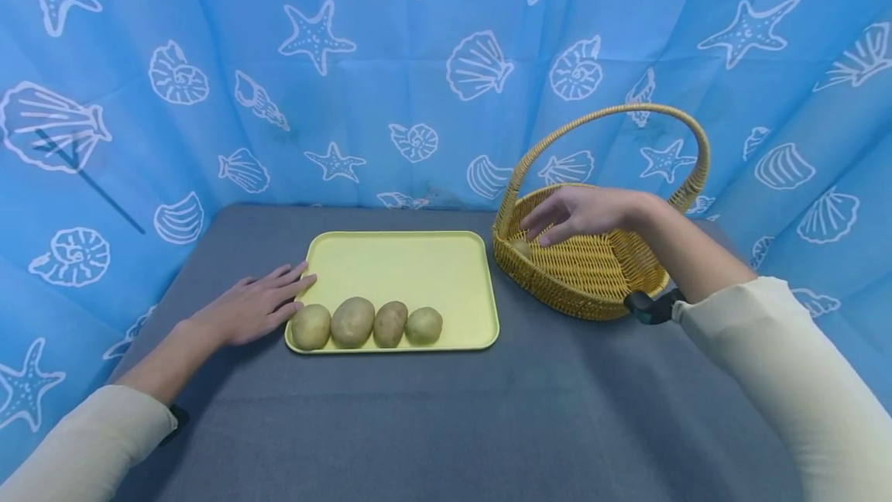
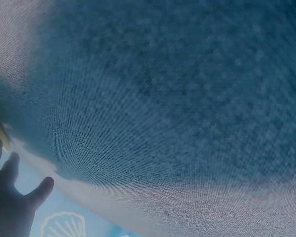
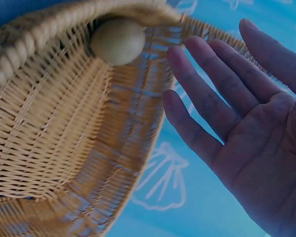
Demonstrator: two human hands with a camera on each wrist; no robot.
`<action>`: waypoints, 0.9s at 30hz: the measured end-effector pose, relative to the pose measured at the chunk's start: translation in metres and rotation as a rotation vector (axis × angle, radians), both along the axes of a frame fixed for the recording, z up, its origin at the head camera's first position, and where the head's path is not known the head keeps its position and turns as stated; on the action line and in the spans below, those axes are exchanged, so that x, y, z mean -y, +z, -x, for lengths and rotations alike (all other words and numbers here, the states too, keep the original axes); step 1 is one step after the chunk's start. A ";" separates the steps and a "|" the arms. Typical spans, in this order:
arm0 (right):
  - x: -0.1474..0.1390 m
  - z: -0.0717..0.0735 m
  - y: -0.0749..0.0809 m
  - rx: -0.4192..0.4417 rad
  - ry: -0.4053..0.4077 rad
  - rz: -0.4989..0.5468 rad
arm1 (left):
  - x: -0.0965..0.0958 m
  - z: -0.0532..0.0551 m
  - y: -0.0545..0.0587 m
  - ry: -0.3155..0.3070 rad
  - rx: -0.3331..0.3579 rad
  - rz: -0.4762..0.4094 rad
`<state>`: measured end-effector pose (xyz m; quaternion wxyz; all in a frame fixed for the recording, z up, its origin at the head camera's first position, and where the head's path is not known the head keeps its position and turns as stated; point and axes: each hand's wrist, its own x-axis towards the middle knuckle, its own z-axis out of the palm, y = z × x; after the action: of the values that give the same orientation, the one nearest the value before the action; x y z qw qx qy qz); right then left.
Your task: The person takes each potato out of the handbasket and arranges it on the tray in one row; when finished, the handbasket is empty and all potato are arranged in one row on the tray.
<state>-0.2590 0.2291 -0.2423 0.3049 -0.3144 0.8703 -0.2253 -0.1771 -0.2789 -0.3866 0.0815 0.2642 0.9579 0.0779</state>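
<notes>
My right hand [image 1: 581, 211] hovers over the wicker basket [image 1: 557, 297], fingers spread and holding nothing. In the right wrist view a single potato [image 3: 119, 42] lies inside the basket at its end, apart from the fingertips [image 3: 175, 54]. My left hand [image 1: 254, 304] rests at the left edge of the yellow tray [image 1: 390, 269], its fingers stretched over the rim. Along the tray's front side several potatoes stand in a row; the leftmost potato [image 1: 310, 327] is close to the left thumb. The left wrist view mostly shows grey cloth, with the hand [image 2: 12, 197] dark in the corner.
A grey cloth [image 1: 432, 424] covers the table. Behind it hangs a blue curtain [image 1: 390, 99] with white shells and starfish. The tall arched handle [image 1: 613, 108] of the basket rises above the right hand. The tray stands left of the basket with a narrow gap between.
</notes>
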 end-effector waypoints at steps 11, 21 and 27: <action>-0.021 0.029 -0.027 0.273 -0.241 0.064 | 0.000 0.000 0.000 0.008 0.009 -0.001; -0.026 0.043 -0.048 0.477 -0.347 0.112 | 0.001 0.000 0.000 0.012 0.006 -0.004; -0.017 0.042 -0.053 0.567 -0.378 0.116 | 0.001 0.000 -0.001 0.010 0.003 0.000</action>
<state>-0.3013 0.2458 -0.2955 0.4691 -0.0892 0.7796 -0.4053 -0.1769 -0.2800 -0.3874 0.0827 0.2591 0.9591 0.0786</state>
